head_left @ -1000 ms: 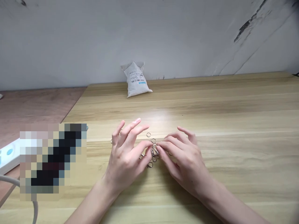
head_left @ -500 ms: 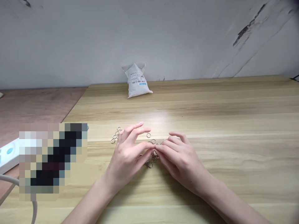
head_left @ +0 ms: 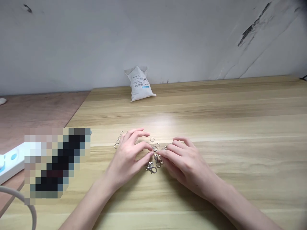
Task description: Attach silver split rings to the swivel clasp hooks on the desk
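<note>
My left hand (head_left: 130,153) has its thumb and index finger pinched at a small silver swivel clasp (head_left: 154,149), with the other fingers raised. Opposite it, the thumb and index fingertips of my right hand (head_left: 183,159) are closed close to the same clasp; what lies in them is too small to make out. Just below the fingertips, more metal swivel clasps (head_left: 151,168) lie in a loose pile on the table. Metal rings lie around the hands: one ring (head_left: 152,140) beyond the fingertips, several rings (head_left: 116,143) left of my left hand, and some partly hidden by my right fingers.
A white plastic package (head_left: 141,84) with a printed label stands at the back of the wooden table (head_left: 227,121), near the marbled wall (head_left: 187,38). On the left are a blurred-out dark object (head_left: 59,163), a white power strip (head_left: 14,158) and a grey cable (head_left: 33,214).
My left hand has shifted slightly left and its fingertips have drawn apart from my right ones, showing the clasp between them. More of the pile below is visible. The view has shifted slightly.
</note>
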